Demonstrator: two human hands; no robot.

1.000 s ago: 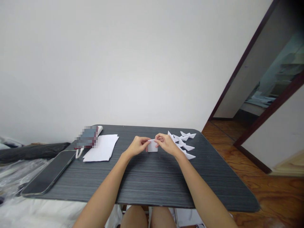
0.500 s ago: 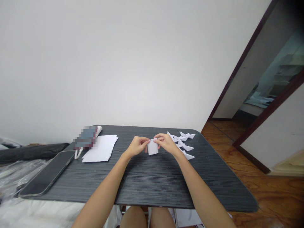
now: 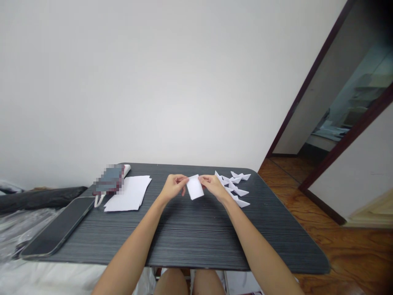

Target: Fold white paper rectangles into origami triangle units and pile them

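Phone (image 3: 58, 229) is laid at left edge of dark table (image 3: 190, 241); white sheets (image 3: 127, 193) are stacked nearby; folded paper shapes (image 3: 236, 189) are grouped far right.

Near middle: the table (image 3: 190, 241) lies bare between the forearms, open down to its near edge.
Far middle: the left hand (image 3: 173, 186) and right hand (image 3: 214, 186), pinching a slip of paper (image 3: 195, 187) between them, block the way.
Left: a stack of sheets (image 3: 128, 192), a phone (image 3: 57, 226) on the left edge and a blurred dark thing (image 3: 110, 179) in the far corner; a bare strip runs between sheets and left hand.
Right: folded paper shapes (image 3: 236, 186) crowd just beside the right hand; nearer than them, bare tabletop.
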